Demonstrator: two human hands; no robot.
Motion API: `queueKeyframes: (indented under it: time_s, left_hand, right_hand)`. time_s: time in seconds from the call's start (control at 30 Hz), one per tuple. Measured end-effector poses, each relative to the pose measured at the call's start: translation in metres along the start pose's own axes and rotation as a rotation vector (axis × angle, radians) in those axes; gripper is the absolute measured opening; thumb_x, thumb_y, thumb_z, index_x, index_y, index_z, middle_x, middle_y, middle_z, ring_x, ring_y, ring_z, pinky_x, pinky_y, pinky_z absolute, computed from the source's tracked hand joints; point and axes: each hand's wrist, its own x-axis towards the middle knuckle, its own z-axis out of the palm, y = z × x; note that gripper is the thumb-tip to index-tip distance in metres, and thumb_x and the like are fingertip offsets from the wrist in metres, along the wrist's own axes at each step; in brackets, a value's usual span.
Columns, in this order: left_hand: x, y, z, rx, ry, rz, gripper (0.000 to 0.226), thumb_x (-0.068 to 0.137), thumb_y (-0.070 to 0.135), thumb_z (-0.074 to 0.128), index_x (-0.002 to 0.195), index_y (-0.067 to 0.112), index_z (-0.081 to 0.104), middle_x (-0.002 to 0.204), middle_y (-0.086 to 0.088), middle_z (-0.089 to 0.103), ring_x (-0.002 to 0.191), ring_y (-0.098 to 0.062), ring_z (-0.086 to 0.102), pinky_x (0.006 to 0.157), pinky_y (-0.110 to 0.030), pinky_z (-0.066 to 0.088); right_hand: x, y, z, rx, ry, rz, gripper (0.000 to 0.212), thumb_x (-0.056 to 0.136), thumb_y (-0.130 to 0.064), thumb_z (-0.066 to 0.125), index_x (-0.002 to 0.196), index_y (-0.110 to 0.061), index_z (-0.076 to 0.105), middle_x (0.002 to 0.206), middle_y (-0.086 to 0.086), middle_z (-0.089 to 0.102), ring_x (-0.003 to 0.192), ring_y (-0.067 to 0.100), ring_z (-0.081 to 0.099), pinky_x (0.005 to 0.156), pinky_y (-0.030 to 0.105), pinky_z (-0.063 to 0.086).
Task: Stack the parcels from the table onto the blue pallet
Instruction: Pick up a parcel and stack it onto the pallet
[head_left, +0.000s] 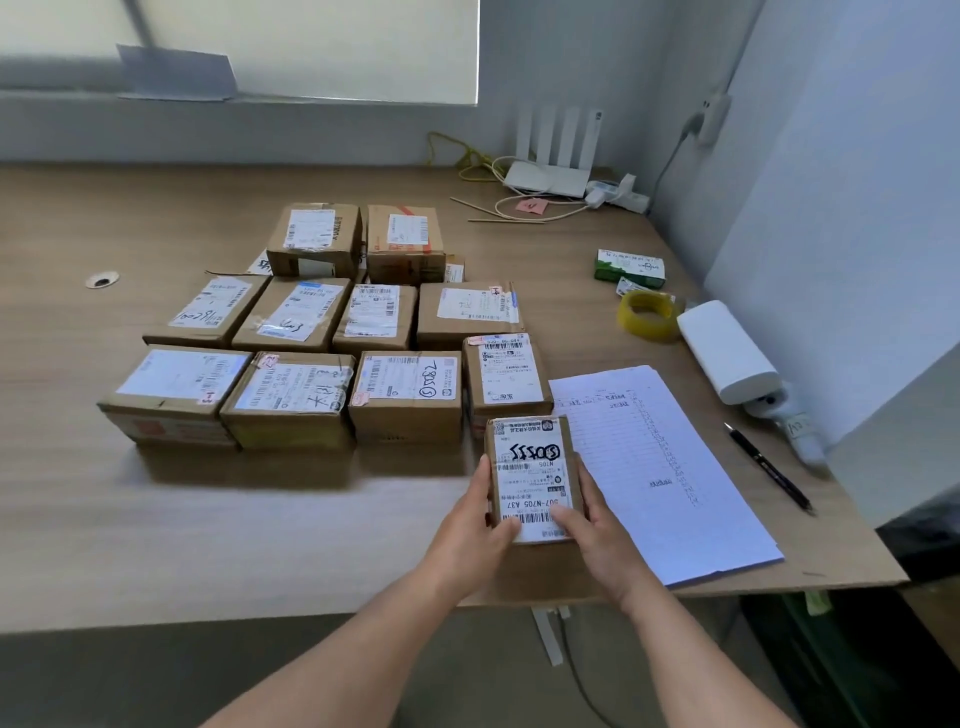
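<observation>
Tabletop (260, 519): other parcels (291, 395) in tight rows mid-surface, some stacked.
Held parcel (532, 478): near front edge, right of centre, just beside paper sheet (660, 467). Lift straight up, keep level, clear neighbours before turning; pallet out of view.
Small brown carton, white barcode label, black scrawl.
Left grip (470, 530), right grip (597, 540): clasping its 2 long sides, thumbs on top.
</observation>
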Motion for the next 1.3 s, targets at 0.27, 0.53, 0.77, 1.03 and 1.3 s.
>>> queueKeyframes:
  time_s: [0.27,0.53,0.77,1.03,1.3]
  left_hand:
    - [-0.025,-0.01,-0.049,0.012,0.066,0.079,0.08,0.095,0.019,0.056,0.15,0.043,0.003,0.141,0.017,0.046,0.125,-0.002,0.047,0.103,-0.034,0.045]
    - [-0.05,0.001,-0.133,-0.017,0.177,0.137,0.067,0.096,0.029,0.053,0.149,0.043,0.014,0.139,0.011,0.047,0.123,-0.005,0.049,0.1,-0.032,0.047]
    - [-0.082,-0.003,-0.229,0.047,0.507,0.144,0.054,0.098,0.035,0.047,0.148,0.032,0.027,0.141,0.004,0.046,0.124,-0.009,0.043,0.105,-0.031,0.035]
    - [-0.118,-0.035,-0.341,0.446,0.743,0.055,0.07,0.092,0.043,0.055,0.15,0.024,0.021,0.146,0.0,0.04,0.131,-0.017,0.04,0.104,-0.035,0.039]
    - [-0.166,-0.065,-0.444,0.628,0.912,-0.024,0.075,0.091,0.053,0.05,0.151,0.025,0.016,0.151,0.001,0.034,0.137,-0.018,0.032,0.107,-0.035,0.033]
  right_hand:
    - [-0.018,-0.024,0.032,-0.014,-0.057,-0.149,0.082,0.073,-0.036,0.064,0.139,-0.059,0.02,0.127,-0.037,0.049,0.123,-0.009,0.044,0.105,0.028,0.037]
    - [-0.011,-0.075,0.087,0.022,-0.076,-0.296,0.086,0.074,-0.029,0.071,0.142,-0.054,0.025,0.125,-0.022,0.06,0.116,-0.003,0.055,0.103,0.039,0.047]
    - [-0.006,-0.132,0.152,0.039,-0.17,-0.39,0.081,0.086,-0.016,0.068,0.144,-0.052,0.025,0.112,-0.015,0.069,0.106,0.003,0.064,0.1,0.04,0.049]
    - [0.003,-0.202,0.256,0.049,-0.289,-0.468,0.079,0.075,-0.028,0.07,0.135,-0.061,0.03,0.115,-0.007,0.069,0.107,0.011,0.065,0.098,0.04,0.05]
    - [0.002,-0.253,0.374,0.106,-0.437,-0.508,0.075,0.088,-0.006,0.064,0.14,-0.048,0.032,0.114,0.005,0.068,0.094,0.014,0.071,0.073,0.028,0.058]
